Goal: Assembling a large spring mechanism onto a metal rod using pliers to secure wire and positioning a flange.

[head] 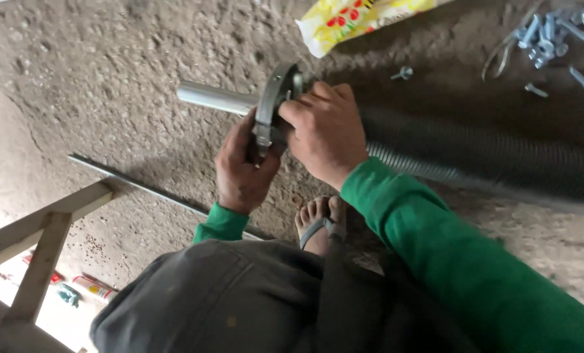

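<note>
Grey metal clamp ring [270, 108] sits around a bright steel tube [215, 98], right where the tube meets the end of a long coiled torsion spring [475, 157] lying on the rough concrete floor [109, 78]. Both hands are on the ring, likely so it stays square on the tube.

Left hand [241, 171] is clenched on the lower edge of the ring, thumb up against its near face; looks like it's steadying the ring against turning. Right hand [323, 131] is closed over the top and spring side, fingers [298, 108] curled on the rim near what seems to be a bolt or lug. Can't tell if the fingers are turning a fastener or just pressing.

Tube and spring lie flat on the floor, so the floor carries the weight and both hands stay free for the ring. The person crouches over it, sandalled foot [318, 219] just beside the spring, green sleeves [429, 242] reaching forward.

Loose bolts and nuts [553, 33] are piled at upper right, one stray bolt [403, 72] nearer the hands, within reach. Yellow printed bag [351, 19] lies beyond the ring. Thin metal strip [142, 186] runs across the floor at left, near a wooden frame [37, 242]. Small cans [89, 286] lie under the frame, well apart from the work.
</note>
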